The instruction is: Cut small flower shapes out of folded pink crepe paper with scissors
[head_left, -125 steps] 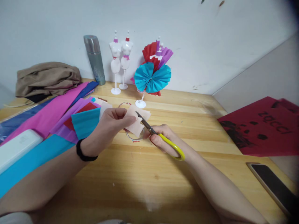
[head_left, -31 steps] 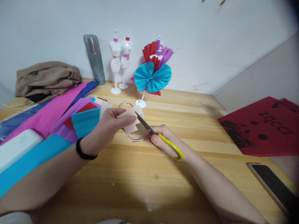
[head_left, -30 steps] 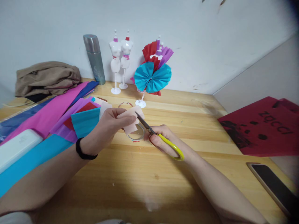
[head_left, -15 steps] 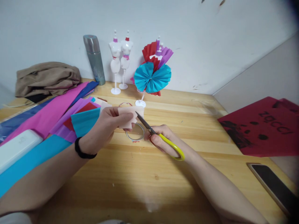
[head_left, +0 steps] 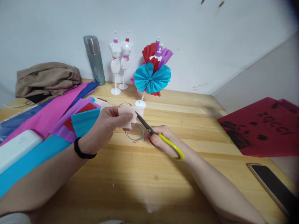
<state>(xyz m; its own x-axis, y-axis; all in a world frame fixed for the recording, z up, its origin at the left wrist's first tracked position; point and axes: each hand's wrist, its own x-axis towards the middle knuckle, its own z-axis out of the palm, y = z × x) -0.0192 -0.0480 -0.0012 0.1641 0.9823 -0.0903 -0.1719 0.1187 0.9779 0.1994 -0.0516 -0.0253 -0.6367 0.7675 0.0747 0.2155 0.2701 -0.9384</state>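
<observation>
Between thumb and fingers, my left hand (head_left: 114,121) pinches a pale pink piece of paper (head_left: 126,112) held above the table. Its lower right edge looks notched. My right hand (head_left: 163,137) grips yellow-handled scissors (head_left: 171,144), and the tips of their dark blades lie at the paper's right part. The blades look closed or nearly so. Below the paper, a roll of tape (head_left: 143,137) lies on the table, partly hidden by my left hand. Another ring-shaped roll (head_left: 125,103) shows behind the paper, mostly covered.
White mannequin stands (head_left: 115,65) and one dressed in a blue pleated paper fan (head_left: 151,77) stand along the wall, beside a grey flask (head_left: 94,60). Coloured paper sheets (head_left: 86,116), a white case (head_left: 21,147) and brown cloth (head_left: 48,77) lie left. A red bag (head_left: 261,127) and phone (head_left: 271,183) are right.
Almost nothing differs. Both hands, the paper and the scissors stay in nearly the same place, with only a tiny shift of the view.
</observation>
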